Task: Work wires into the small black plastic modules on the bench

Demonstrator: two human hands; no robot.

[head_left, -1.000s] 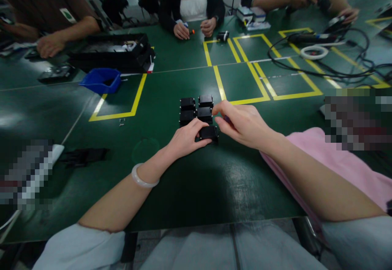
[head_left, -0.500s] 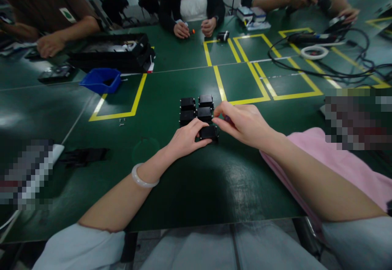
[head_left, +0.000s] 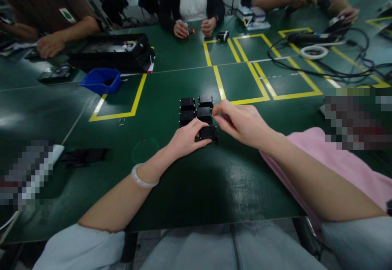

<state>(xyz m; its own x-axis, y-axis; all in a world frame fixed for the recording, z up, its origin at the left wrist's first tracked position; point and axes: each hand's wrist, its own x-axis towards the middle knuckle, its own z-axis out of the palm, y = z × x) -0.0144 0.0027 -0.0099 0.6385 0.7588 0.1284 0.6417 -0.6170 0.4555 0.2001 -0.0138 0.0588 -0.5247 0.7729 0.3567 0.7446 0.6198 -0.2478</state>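
Note:
Several small black box-shaped parts with shiny screws at their corners stand in two columns on the green table (head_left: pixel 196 188). My left hand (head_left: pixel 187 138) grips the nearest black box (head_left: pixel 208 132) between thumb and fingers, holding it against the tabletop. Just beyond it are another black box (head_left: pixel 204 113) and, at the back, a further black box (head_left: pixel 205 100). In the left column sits a black box (head_left: pixel 187 103). My right hand (head_left: pixel 240 122) is closed in a pinch at the right edge of the boxes; whatever lies between its fingertips is too small to make out.
A blue bin (head_left: pixel 101 80) stands left, with small screws (head_left: pixel 121 122) nearby. Black trays (head_left: pixel 113 52) lie behind it. A flat black part (head_left: pixel 84 156) rests at left, pink cloth (head_left: pixel 324 160) at right. Black cables (head_left: pixel 321 72) coil at the back right. Co-workers sit opposite.
My right hand has shifted very slightly at the edge of the boxes. My left hand and the black boxes stay in place.

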